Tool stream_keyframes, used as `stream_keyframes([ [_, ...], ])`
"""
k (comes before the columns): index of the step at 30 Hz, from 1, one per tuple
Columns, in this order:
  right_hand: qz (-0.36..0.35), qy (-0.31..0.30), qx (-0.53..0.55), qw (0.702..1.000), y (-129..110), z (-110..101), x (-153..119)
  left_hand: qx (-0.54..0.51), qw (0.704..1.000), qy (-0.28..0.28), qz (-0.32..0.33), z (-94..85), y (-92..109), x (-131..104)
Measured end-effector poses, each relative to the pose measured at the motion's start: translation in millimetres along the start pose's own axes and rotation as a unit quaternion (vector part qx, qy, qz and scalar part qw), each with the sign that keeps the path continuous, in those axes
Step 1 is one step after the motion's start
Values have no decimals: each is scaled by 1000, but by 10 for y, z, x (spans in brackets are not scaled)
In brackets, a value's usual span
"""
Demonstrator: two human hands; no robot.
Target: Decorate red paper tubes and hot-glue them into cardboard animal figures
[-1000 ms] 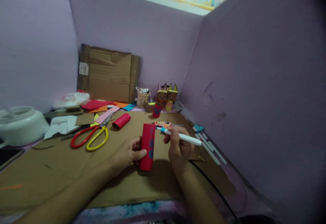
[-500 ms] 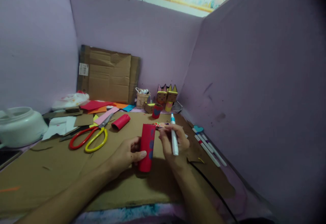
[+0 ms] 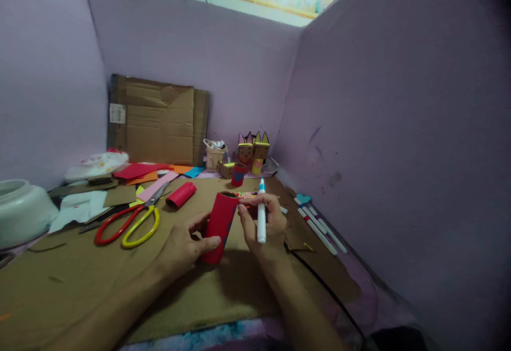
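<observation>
Left hand (image 3: 184, 244) grips a tilted red tube (image 3: 218, 226); right hand (image 3: 263, 226), just right, holds a marker (image 3: 261, 218) upright.

Left hand (image 3: 181, 247) gripping red paper tube (image 3: 219, 226), tube tilted, top leaning right, base on cardboard mat (image 3: 80, 276). Right hand (image 3: 265, 228) touching tube's upper edge, holding white marker (image 3: 261, 218) upright, blue end up. Second red tube (image 3: 181, 195) lying flat behind, scissors (image 3: 128, 223) with red and yellow handles to the left. More markers (image 3: 319, 228) along right wall. Small cat-eared paper figures (image 3: 253, 149) in back corner, flattened cardboard box (image 3: 157, 122) leaning on back wall. White pot (image 3: 19, 210) far left.
</observation>
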State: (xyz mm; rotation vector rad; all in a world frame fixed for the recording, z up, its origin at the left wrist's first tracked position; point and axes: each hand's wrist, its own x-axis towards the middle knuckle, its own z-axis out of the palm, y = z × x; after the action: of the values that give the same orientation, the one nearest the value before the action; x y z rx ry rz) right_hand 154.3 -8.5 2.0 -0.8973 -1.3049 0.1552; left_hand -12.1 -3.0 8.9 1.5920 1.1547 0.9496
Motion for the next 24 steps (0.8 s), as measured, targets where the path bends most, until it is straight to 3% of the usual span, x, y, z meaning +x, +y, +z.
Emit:
stream_keyframes([
  [7, 39, -5, 31, 999, 28, 4, -8, 115, 991, 65, 22, -10, 7, -27],
  [16, 64, 11, 14, 998, 17, 18, 21, 167, 972, 87, 139, -4, -39, -30],
  [20, 78, 9, 23, 997, 9, 27, 26, 112, 988, 63, 80, -9, -35, -18],
  [22, 89, 2, 47, 995, 11, 31, 30, 17, 1000, 12, 17, -16, -34, -7],
  [24, 111, 3, 78, 991, 15, 34, 37, -104, 993, -43, -42, -23, -36, 4],
])
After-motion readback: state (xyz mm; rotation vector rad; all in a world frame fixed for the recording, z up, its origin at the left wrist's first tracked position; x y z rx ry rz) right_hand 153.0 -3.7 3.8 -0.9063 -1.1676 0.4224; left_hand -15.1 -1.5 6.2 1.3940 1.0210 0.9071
